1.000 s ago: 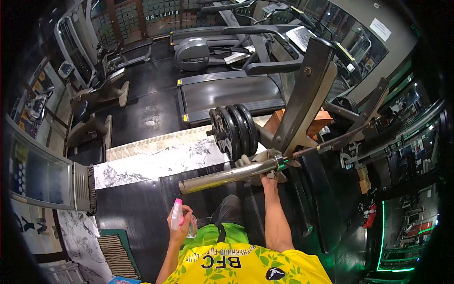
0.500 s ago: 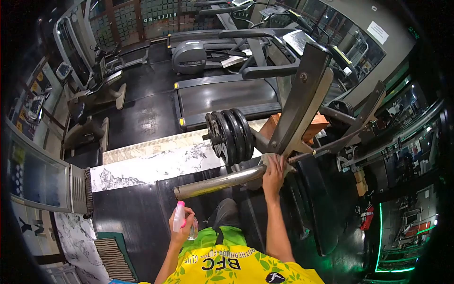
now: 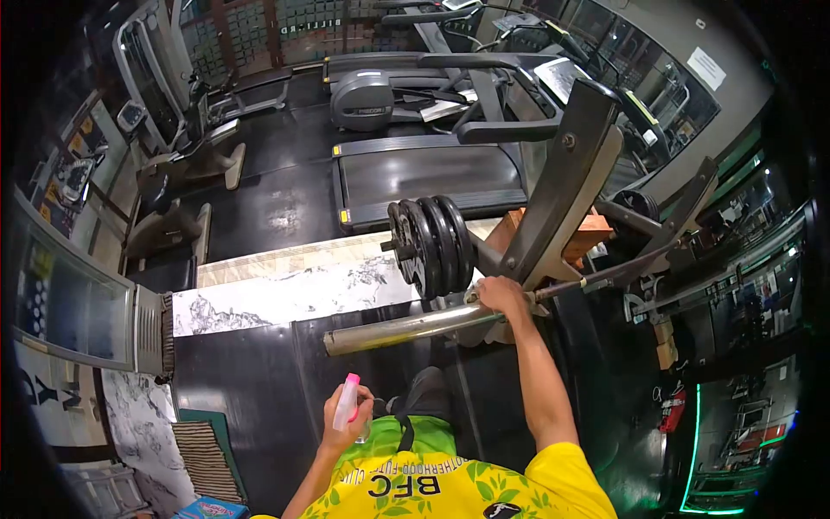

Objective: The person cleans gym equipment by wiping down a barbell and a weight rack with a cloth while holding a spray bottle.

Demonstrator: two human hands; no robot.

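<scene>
My left hand (image 3: pixel 339 415) is wrapped round a spray bottle (image 3: pixel 347 403) with a pink and white top, held low in front of my body. My right hand (image 3: pixel 501 296) is at the inner end of the metal barbell sleeve (image 3: pixel 415 327), beside the dark upright (image 3: pixel 566 164) of the rack. A little of a pale cloth seems to show by its fingers, mostly hidden under them. Several black weight plates (image 3: pixel 432 246) hang on a peg just beyond the sleeve.
Beyond the plates lies a treadmill (image 3: pixel 432 180), with an elliptical machine (image 3: pixel 363 102) behind it. A marble-patterned ledge (image 3: pixel 285 298) runs across the left. A striped mat (image 3: pixel 206 458) lies at lower left, and a red extinguisher (image 3: pixel 673 410) stands at right.
My right hand has shifted round to the far side of the bar, and its cloth is now mostly hidden. My left hand still holds the bottle. The view has shifted slightly.
</scene>
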